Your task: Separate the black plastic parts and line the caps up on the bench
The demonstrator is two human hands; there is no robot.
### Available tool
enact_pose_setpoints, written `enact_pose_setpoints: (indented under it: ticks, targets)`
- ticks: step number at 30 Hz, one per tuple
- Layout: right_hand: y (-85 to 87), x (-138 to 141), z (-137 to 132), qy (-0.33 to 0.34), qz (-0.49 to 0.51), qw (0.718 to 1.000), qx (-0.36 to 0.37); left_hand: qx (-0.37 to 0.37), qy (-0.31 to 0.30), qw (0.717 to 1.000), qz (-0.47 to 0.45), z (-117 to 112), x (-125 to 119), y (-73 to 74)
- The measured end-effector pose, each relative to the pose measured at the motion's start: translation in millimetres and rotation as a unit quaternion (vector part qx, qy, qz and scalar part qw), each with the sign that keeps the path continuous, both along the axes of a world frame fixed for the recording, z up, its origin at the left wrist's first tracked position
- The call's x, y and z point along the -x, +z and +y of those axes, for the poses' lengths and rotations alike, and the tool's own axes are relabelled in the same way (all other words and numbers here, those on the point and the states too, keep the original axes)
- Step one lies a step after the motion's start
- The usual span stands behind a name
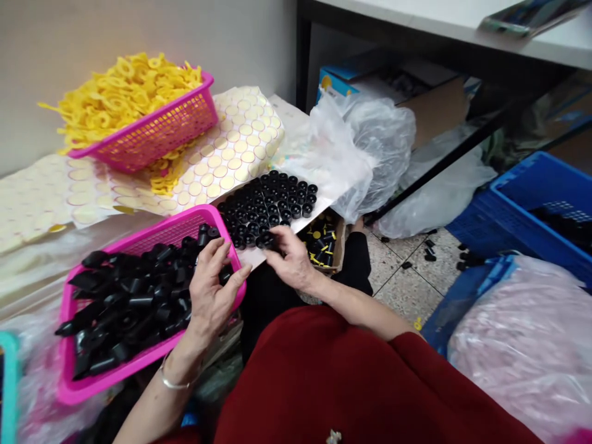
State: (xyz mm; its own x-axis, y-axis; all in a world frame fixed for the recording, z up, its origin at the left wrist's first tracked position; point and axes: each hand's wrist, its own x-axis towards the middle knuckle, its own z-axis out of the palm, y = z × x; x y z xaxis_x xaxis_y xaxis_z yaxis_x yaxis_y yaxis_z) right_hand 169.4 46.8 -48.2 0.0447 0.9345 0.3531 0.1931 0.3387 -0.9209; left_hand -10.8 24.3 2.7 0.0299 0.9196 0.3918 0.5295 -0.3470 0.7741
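My right hand [295, 259] pinches a small black cylindrical cap [265, 240] at the near edge of a group of similar black caps [272, 200]. Those caps stand close together in rows, hollow ends up, on a pale sheet [319, 206]. Over the right rim of a pink basket [152, 364] is my left hand [210, 290], its thumb and fingers apart. Loose black plastic parts [139, 302] fill this basket, and some show between the left thumb and fingers.
Yellow ring-ended pieces [134, 86] heap in another pink basket [161, 135], on sheets of round stickers [226, 154]. Below the sheet, a cardboard box [340, 246] holds black-and-yellow parts. Plastic bags [365, 142], a table leg [435, 172] and a blue crate [531, 179] stand right.
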Motion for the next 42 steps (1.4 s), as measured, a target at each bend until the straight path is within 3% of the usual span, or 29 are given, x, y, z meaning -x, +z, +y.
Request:
enact_pose_setpoints:
  ticks: [4, 6, 11, 15, 17, 20, 23, 28, 31, 34, 36, 38, 42]
  targets:
    - [-40.9, -46, 23, -0.219, -0.006, 0.975, 0.029, -0.051, 0.041, 0.995, 0.077, -6, 14, 5.7]
    - [-56.6, -72, 41, -0.277, -0.031, 0.959, 0.052, -0.042, 0.059, 0.994, 0.079, -10, 20, 5.3]
    - [-77.3, -117, 81, -0.281, -0.134, 0.949, 0.056, 0.008, 0.136, 0.989, 0.06, -7, 43, 3.2]
    - [-89.2, -132, 103, -0.256, -0.211, 0.943, 0.029, 0.084, 0.209, 0.967, 0.121, 15, 81, 13.3]
    - [-94.4, -137, 108, -0.246, -0.241, 0.939, 0.013, 0.12, 0.203, 0.952, 0.196, 33, 99, 20.3]
    - [-96.9, -141, 107, -0.242, -0.229, 0.943, 0.021, 0.163, 0.113, 0.935, 0.295, 63, 106, 25.1]
    - [-93.1, -139, 95, -0.247, -0.191, 0.95, 0.023, 0.196, 0.027, 0.913, 0.356, 90, 92, 17.9]
    - [-82.9, -130, 68, -0.246, -0.194, 0.948, -0.047, 0.26, 0.028, 0.903, 0.34, 117, 74, 0.3]
    - [-71.8, -117, 52, -0.238, -0.18, 0.951, -0.078, 0.308, 0.055, 0.929, 0.197, 118, 82, 5.5]
    - [-48.3, -91, 35, -0.204, -0.159, 0.961, -0.099, 0.3, 0.068, 0.952, -0.011, 103, 87, 23.3]
    - [-26.0, -65, 22, -0.127, -0.138, 0.975, -0.122, 0.307, 0.044, 0.944, -0.115, 83, 78, 35.9]
    - [-3.2, -35, 9, -0.006, -0.099, 0.986, -0.137, 0.339, 0.013, 0.922, -0.188, 58, 60, 43.6]
    - [26.5, 13, -10, 0.199, -0.023, 0.972, -0.126, 0.435, -0.05, 0.838, -0.324, 10, 18, 39.3]
